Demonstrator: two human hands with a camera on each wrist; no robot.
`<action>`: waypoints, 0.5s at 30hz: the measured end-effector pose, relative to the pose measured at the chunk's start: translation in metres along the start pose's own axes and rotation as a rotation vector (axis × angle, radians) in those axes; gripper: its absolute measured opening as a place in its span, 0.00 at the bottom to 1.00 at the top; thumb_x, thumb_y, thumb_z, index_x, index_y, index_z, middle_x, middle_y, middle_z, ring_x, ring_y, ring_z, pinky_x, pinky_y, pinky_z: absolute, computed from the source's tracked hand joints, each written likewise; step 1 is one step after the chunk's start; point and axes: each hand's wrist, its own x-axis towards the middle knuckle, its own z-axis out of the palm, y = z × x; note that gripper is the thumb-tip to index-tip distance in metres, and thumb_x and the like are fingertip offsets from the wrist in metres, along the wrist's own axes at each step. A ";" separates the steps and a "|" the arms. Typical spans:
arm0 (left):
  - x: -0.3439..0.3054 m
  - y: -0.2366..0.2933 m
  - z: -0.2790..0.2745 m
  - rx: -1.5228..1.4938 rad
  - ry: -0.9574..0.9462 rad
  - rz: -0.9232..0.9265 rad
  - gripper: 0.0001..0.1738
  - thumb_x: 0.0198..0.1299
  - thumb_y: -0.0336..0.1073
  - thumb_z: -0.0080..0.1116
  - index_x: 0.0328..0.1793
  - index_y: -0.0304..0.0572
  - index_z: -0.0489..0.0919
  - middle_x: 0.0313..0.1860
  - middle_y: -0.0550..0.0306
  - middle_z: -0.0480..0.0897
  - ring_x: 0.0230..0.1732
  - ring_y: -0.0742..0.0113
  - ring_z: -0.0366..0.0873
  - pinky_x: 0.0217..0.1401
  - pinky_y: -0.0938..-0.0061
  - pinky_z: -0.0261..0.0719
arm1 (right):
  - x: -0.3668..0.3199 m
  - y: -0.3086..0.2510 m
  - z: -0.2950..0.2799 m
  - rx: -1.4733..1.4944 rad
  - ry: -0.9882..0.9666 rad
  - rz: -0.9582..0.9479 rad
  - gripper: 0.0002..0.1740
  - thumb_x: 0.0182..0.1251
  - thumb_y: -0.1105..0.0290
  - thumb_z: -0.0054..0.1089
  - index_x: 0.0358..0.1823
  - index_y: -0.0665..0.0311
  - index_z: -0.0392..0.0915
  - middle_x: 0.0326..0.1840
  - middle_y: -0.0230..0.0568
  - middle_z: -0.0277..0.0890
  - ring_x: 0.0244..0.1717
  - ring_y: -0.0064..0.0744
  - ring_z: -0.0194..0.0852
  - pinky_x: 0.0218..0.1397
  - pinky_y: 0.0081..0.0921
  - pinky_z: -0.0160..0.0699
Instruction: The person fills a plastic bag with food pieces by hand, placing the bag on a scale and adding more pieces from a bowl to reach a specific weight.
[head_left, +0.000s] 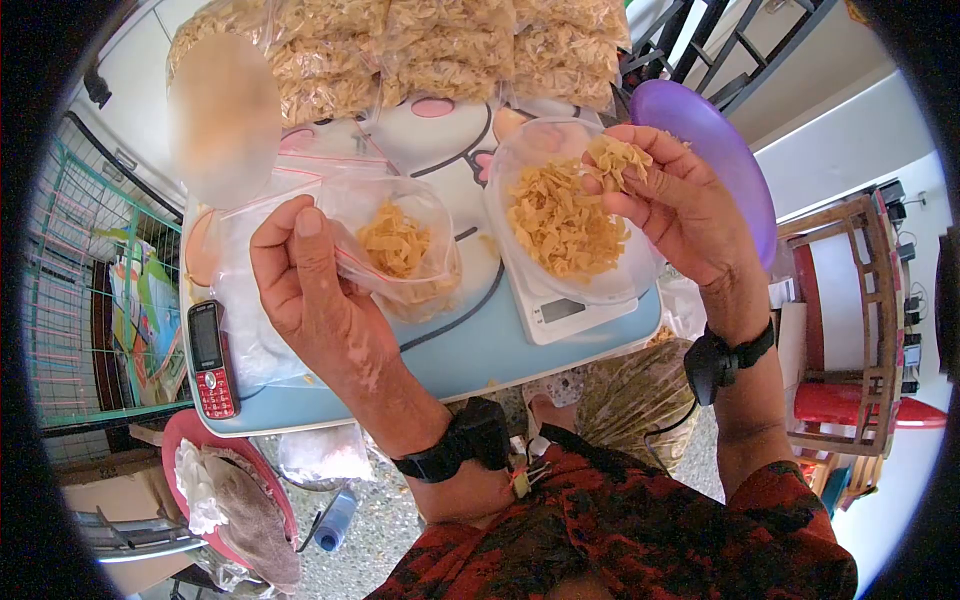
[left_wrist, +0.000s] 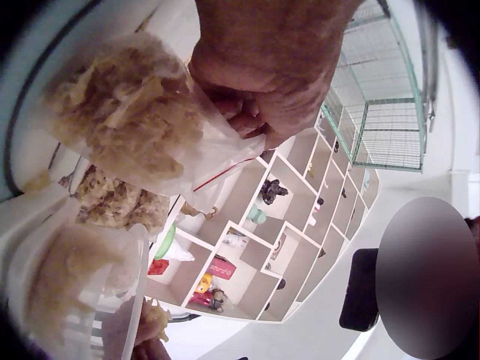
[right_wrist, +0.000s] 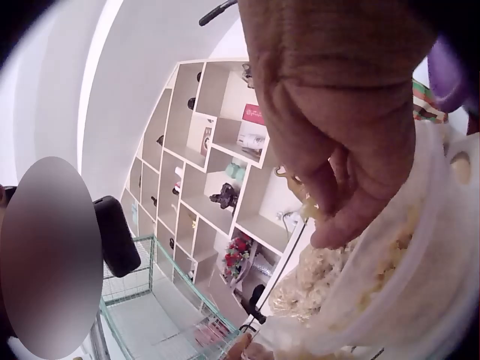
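Note:
My left hand (head_left: 318,275) pinches the rim of a clear zip bag (head_left: 425,290), holding its mouth wide. Pale yellow dried flakes (head_left: 395,240) lie inside that bag. In the left wrist view the bag (left_wrist: 127,112) hangs below the fingers, well filled with flakes. My right hand (head_left: 690,205) grips a small clump of flakes (head_left: 618,162) between thumb and fingers, above the right side of a translucent plastic bowl (head_left: 505,150). More loose flakes (head_left: 565,225) fill the bowl's bottom. Beneath it is a white kitchen scale (head_left: 560,318) with a grey display.
Packed bags of flakes (head_left: 440,50) are stacked along the table's far side. Empty zip bags (head_left: 270,200) lie left, near a red phone (head_left: 210,360). A purple basin-like piece (head_left: 715,150) stands at the right. A red stool (head_left: 185,440) bears cloths at lower left.

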 end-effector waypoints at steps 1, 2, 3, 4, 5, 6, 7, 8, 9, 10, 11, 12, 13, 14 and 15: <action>0.000 0.001 0.000 0.000 0.001 -0.003 0.08 0.65 0.33 0.58 0.47 0.38 0.77 0.24 0.67 0.71 0.26 0.79 0.66 0.29 0.84 0.66 | 0.000 0.000 0.001 0.015 0.002 0.003 0.20 0.70 0.79 0.48 0.62 0.71 0.67 0.58 0.52 0.74 0.56 0.45 0.78 0.55 0.25 0.85; 0.000 0.001 0.000 0.001 0.002 -0.005 0.08 0.65 0.33 0.58 0.47 0.38 0.77 0.24 0.67 0.71 0.26 0.79 0.66 0.29 0.84 0.66 | -0.001 -0.001 0.003 0.030 0.004 0.006 0.20 0.70 0.80 0.47 0.63 0.72 0.66 0.58 0.52 0.73 0.57 0.46 0.78 0.56 0.25 0.85; 0.000 0.001 0.001 0.001 0.002 -0.008 0.08 0.66 0.33 0.58 0.47 0.38 0.77 0.24 0.67 0.71 0.26 0.79 0.66 0.29 0.84 0.66 | -0.002 -0.002 0.004 0.045 0.007 0.009 0.21 0.69 0.81 0.46 0.64 0.72 0.66 0.58 0.53 0.73 0.57 0.47 0.78 0.56 0.25 0.84; 0.000 0.001 0.001 0.001 0.006 -0.006 0.08 0.66 0.33 0.58 0.47 0.38 0.77 0.24 0.67 0.71 0.26 0.79 0.66 0.28 0.84 0.66 | -0.002 -0.002 0.005 0.065 0.011 0.019 0.22 0.68 0.83 0.44 0.64 0.73 0.65 0.59 0.54 0.72 0.58 0.48 0.77 0.57 0.26 0.84; 0.000 0.001 0.001 0.001 0.009 -0.004 0.08 0.66 0.32 0.58 0.47 0.38 0.77 0.24 0.67 0.71 0.26 0.79 0.66 0.28 0.84 0.66 | -0.002 -0.002 0.006 0.085 0.014 0.028 0.23 0.67 0.84 0.43 0.64 0.74 0.65 0.59 0.55 0.72 0.58 0.50 0.76 0.58 0.26 0.83; 0.000 0.001 0.001 0.001 0.012 -0.001 0.08 0.66 0.32 0.57 0.47 0.38 0.77 0.24 0.66 0.71 0.25 0.79 0.66 0.27 0.84 0.67 | -0.002 -0.003 0.007 0.104 0.018 0.038 0.24 0.66 0.85 0.41 0.65 0.74 0.64 0.60 0.56 0.71 0.59 0.51 0.76 0.59 0.27 0.83; 0.000 0.001 0.000 -0.003 0.008 -0.003 0.08 0.66 0.32 0.57 0.47 0.38 0.77 0.23 0.66 0.71 0.25 0.78 0.66 0.27 0.83 0.67 | -0.002 -0.004 0.008 0.123 0.023 0.054 0.25 0.65 0.86 0.40 0.65 0.75 0.64 0.60 0.57 0.70 0.60 0.51 0.75 0.59 0.27 0.83; 0.000 -0.001 -0.001 -0.008 0.004 -0.004 0.08 0.66 0.32 0.57 0.47 0.38 0.77 0.23 0.66 0.71 0.25 0.78 0.66 0.26 0.83 0.67 | -0.002 -0.005 0.010 0.142 0.029 0.070 0.25 0.64 0.86 0.39 0.65 0.76 0.64 0.61 0.58 0.70 0.60 0.52 0.74 0.60 0.28 0.82; 0.001 -0.002 -0.003 -0.012 0.000 -0.006 0.07 0.66 0.32 0.57 0.47 0.38 0.77 0.23 0.66 0.71 0.24 0.78 0.66 0.25 0.83 0.67 | -0.002 -0.005 0.011 0.161 0.034 0.085 0.26 0.64 0.87 0.38 0.65 0.76 0.64 0.61 0.59 0.69 0.61 0.52 0.74 0.60 0.28 0.82; 0.001 -0.002 -0.003 -0.013 0.000 -0.004 0.07 0.66 0.32 0.57 0.47 0.38 0.77 0.23 0.66 0.71 0.24 0.78 0.66 0.25 0.83 0.67 | -0.002 -0.006 0.012 0.162 0.027 0.087 0.26 0.63 0.87 0.38 0.65 0.76 0.63 0.61 0.60 0.68 0.61 0.52 0.73 0.60 0.28 0.82; 0.002 -0.003 -0.004 -0.015 0.000 -0.003 0.07 0.66 0.32 0.57 0.47 0.38 0.77 0.23 0.65 0.71 0.24 0.78 0.66 0.24 0.83 0.67 | -0.002 -0.006 0.012 0.163 0.021 0.090 0.27 0.62 0.88 0.38 0.65 0.76 0.63 0.62 0.60 0.68 0.61 0.53 0.73 0.61 0.28 0.82; 0.002 -0.003 -0.004 -0.017 -0.001 -0.002 0.07 0.66 0.32 0.57 0.47 0.38 0.77 0.23 0.65 0.71 0.24 0.78 0.66 0.24 0.83 0.67 | -0.003 -0.005 0.012 0.164 0.014 0.092 0.27 0.62 0.88 0.37 0.65 0.77 0.63 0.62 0.61 0.67 0.62 0.53 0.73 0.61 0.28 0.82; 0.002 -0.003 -0.004 -0.016 0.003 -0.003 0.07 0.66 0.32 0.58 0.47 0.38 0.77 0.23 0.65 0.71 0.24 0.78 0.66 0.24 0.83 0.67 | -0.003 -0.004 0.012 0.143 0.018 0.080 0.27 0.62 0.87 0.37 0.66 0.76 0.63 0.62 0.61 0.67 0.62 0.53 0.72 0.61 0.28 0.82; 0.002 -0.002 -0.002 -0.015 0.007 -0.003 0.08 0.66 0.32 0.58 0.47 0.38 0.77 0.23 0.65 0.71 0.24 0.78 0.66 0.24 0.83 0.67 | -0.002 -0.002 0.011 0.122 0.022 0.069 0.27 0.63 0.87 0.38 0.66 0.76 0.63 0.62 0.60 0.67 0.62 0.53 0.72 0.61 0.28 0.82; 0.001 -0.001 -0.001 -0.014 0.011 -0.004 0.08 0.65 0.32 0.58 0.47 0.39 0.77 0.23 0.65 0.71 0.23 0.78 0.66 0.24 0.83 0.66 | -0.002 -0.001 0.011 0.101 0.026 0.058 0.27 0.63 0.87 0.38 0.66 0.76 0.63 0.62 0.60 0.67 0.63 0.53 0.72 0.61 0.28 0.82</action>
